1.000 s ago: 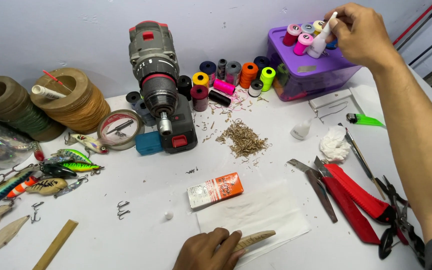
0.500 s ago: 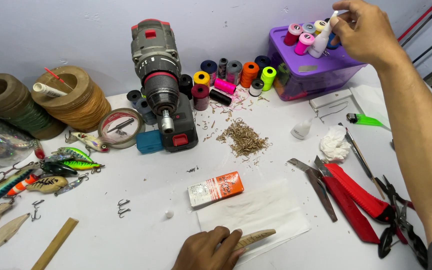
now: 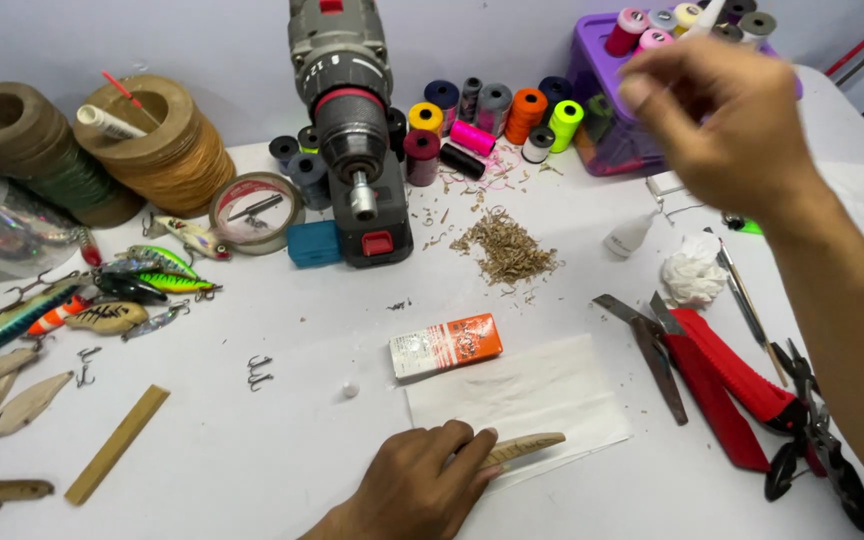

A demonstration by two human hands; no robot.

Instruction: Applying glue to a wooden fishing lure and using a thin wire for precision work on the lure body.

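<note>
A: Head view first. What is the left hand (image 3: 420,487) doing?

B: It lies low on the white table (image 3: 252,470), fingers curled down on a wooden lure blank (image 3: 522,449), pinning it at the near edge of a paper sheet (image 3: 522,395). The blank's tip pokes out to the right of the fingers.

A: And the right hand (image 3: 722,125)?

B: It is raised at the upper right, blurred, in front of the purple box (image 3: 602,130) of thread spools (image 3: 642,25). The fingers are bunched around something small and white at the top; I cannot tell what it is.

A: What lies around the blank?

B: An orange and white packet (image 3: 446,345) sits just beyond the sheet. Farther back is a pile of wood shavings (image 3: 507,248), then a drill (image 3: 350,130) lying with its chuck toward the viewer. Red-handled cutters (image 3: 722,385) lie well to the right, beside a crumpled tissue (image 3: 692,272).

A: And on the left?

B: Painted fishing lures (image 3: 142,275) are near the cord reels (image 3: 167,140), loose treble hooks (image 3: 259,372) lie mid-table, and a wooden strip (image 3: 117,444) is toward the near edge.
</note>
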